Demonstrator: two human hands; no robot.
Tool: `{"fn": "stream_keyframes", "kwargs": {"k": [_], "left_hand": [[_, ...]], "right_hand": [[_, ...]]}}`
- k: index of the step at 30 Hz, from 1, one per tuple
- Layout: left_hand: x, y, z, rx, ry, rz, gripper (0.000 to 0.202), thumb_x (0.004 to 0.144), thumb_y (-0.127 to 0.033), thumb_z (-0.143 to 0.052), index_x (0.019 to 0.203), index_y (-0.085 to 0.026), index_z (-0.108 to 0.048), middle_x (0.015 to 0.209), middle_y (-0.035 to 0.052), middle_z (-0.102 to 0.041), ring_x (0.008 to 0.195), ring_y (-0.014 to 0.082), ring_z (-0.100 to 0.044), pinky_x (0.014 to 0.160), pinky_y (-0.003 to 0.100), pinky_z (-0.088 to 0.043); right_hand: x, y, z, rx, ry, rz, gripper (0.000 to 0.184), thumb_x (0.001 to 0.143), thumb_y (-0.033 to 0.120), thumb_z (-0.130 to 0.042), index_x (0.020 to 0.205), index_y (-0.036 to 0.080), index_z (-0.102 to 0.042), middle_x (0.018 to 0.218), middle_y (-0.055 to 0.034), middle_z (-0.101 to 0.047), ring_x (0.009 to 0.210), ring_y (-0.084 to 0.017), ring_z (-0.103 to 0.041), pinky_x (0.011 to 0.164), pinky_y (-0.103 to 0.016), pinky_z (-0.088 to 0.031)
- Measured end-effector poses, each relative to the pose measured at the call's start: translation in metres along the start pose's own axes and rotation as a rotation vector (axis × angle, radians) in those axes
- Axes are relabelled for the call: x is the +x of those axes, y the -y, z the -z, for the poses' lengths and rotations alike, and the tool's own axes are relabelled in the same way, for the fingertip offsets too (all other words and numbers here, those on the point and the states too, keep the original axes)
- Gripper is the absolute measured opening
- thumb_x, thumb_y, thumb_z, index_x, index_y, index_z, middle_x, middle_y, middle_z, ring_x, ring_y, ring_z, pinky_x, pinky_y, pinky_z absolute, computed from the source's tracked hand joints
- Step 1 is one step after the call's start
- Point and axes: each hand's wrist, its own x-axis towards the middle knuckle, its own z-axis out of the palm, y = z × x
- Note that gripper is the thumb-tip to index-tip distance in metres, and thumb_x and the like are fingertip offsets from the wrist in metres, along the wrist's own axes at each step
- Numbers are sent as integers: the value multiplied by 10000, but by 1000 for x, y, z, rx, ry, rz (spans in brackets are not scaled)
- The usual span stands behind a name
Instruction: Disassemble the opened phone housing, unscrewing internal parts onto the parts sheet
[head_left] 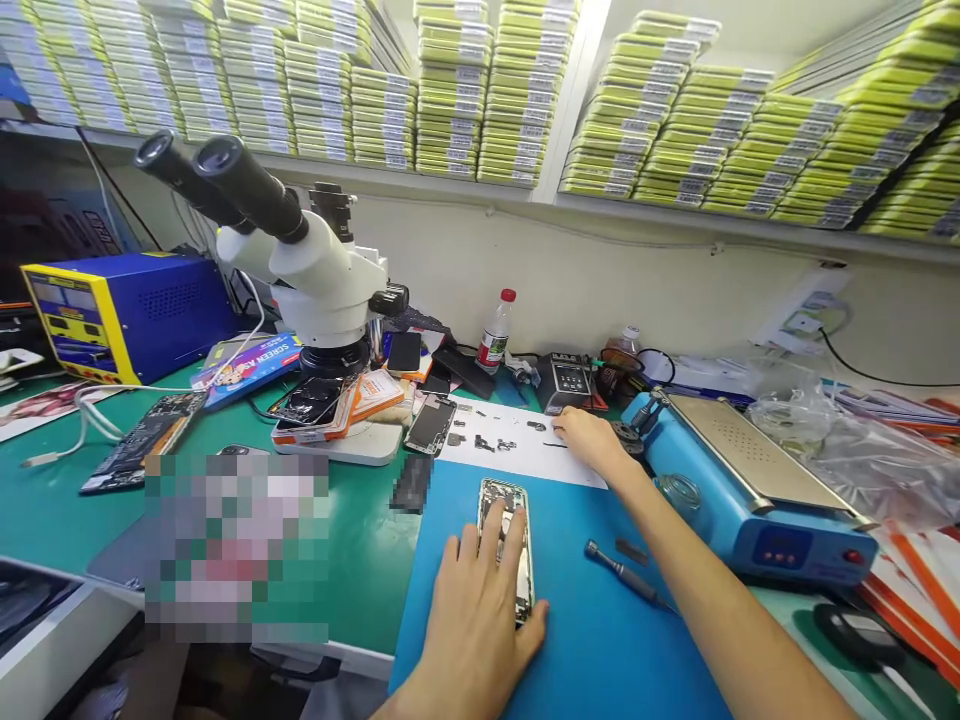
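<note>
An opened phone (490, 492) with its inner parts bare lies on the blue mat (577, 650). My left hand (480, 610) rests over it, fingers spread across its inside and thumb by its right edge. Beyond the mat, my right hand (589, 437) reaches to the right part of a white sheet (465, 452). Its fingers are curled together beside a thin dark strip (553, 445); what they pinch, if anything, is too small to make out. Several small phone parts (484, 442) are spread on this sheet. A screwdriver (626, 575) lies under my right forearm.
A microscope (315, 270) and a phone screen (430, 425) are at left of the sheet. To the right stands a blue heating plate machine (750, 490), with a glass jar (679, 490) beside it. A bottle (495, 335) stands by the wall. Stacked boxes (450, 90) fill the shelf.
</note>
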Motion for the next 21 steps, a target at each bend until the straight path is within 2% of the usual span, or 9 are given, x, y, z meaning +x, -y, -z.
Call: {"fn": "stream_keyframes", "kwargs": {"k": [4, 6, 7, 8, 11, 14, 16, 18, 21], "left_hand": [[-18, 31, 21, -25, -4, -1, 1140, 824, -336, -916, 1768, -283, -277, 1688, 171, -533, 1308, 396, -652, 1039, 514, -579], [-26, 49, 33, -14, -28, 68, 1165, 834, -308, -924, 1769, -217, -234, 1533, 229, -622, 1294, 465, -645, 1044, 623, -551], [-30, 57, 39, -8, -37, 105, 1129, 853, -307, -921, 1756, -194, -254, 1405, 229, -675, 1243, 493, -658, 1025, 688, -534], [-32, 64, 43, -15, -37, 122, 1083, 864, -310, -923, 1737, -203, -290, 1329, 206, -697, 1198, 495, -674, 998, 706, -535], [-35, 77, 51, -90, -26, 119, 969, 856, -267, -954, 1646, -286, -392, 1282, 116, -707, 1108, 400, -724, 924, 574, -601], [-35, 82, 54, -178, -45, 99, 904, 811, -186, -988, 1528, -291, -447, 1351, 101, -677, 1170, 348, -724, 938, 484, -632], [-35, 84, 54, -231, -76, 67, 822, 811, -148, -983, 1432, -285, -462, 1392, 102, -655, 1235, 322, -711, 978, 447, -642], [-37, 84, 53, -271, -117, 32, 712, 841, -130, -954, 1333, -280, -462, 1404, 107, -642, 1271, 303, -703, 1000, 425, -649], [-41, 84, 49, -293, -168, -9, 538, 913, -140, -887, 1223, -276, -469, 1387, 120, -625, 1274, 302, -714, 976, 420, -670]], "right_hand": [[7, -1, -2, 65, -7, -16, 421, 1068, 452, -712, 1401, 198, -669, 1422, -121, -675, 1218, -257, -701, 1035, -487, -632], [8, -2, 0, 123, -20, -24, 414, 1070, 451, -709, 1398, 201, -671, 1423, -121, -675, 1216, -255, -701, 1035, -484, -632], [8, -2, 3, 159, -29, -29, 413, 1070, 451, -709, 1397, 201, -672, 1422, -120, -675, 1215, -254, -701, 1035, -484, -632], [6, -1, 6, 199, -40, -34, 411, 1071, 451, -708, 1396, 202, -673, 1423, -120, -675, 1216, -255, -700, 1036, -484, -632], [-6, 10, 21, 351, -69, -23, 398, 1074, 456, -701, 1383, 206, -681, 1421, -115, -677, 1215, -255, -699, 1037, -478, -631], [-29, 40, 37, 551, -33, 87, 429, 1071, 463, -706, 1395, 186, -667, 1375, -114, -692, 1178, -250, -713, 1008, -477, -640], [-50, 70, 41, 678, 61, 208, 360, 1076, 470, -699, 1295, 185, -713, 1312, -99, -724, 1139, -231, -725, 1006, -456, -639], [-70, 102, 40, 786, 153, 313, 300, 1060, 440, -732, 1185, 167, -744, 1215, -79, -758, 1110, -219, -740, 1012, -453, -637], [-92, 139, 33, 895, 241, 375, 217, 1063, 378, -732, 1070, 163, -765, 1069, -44, -782, 1017, -192, -755, 979, -419, -639]]}}
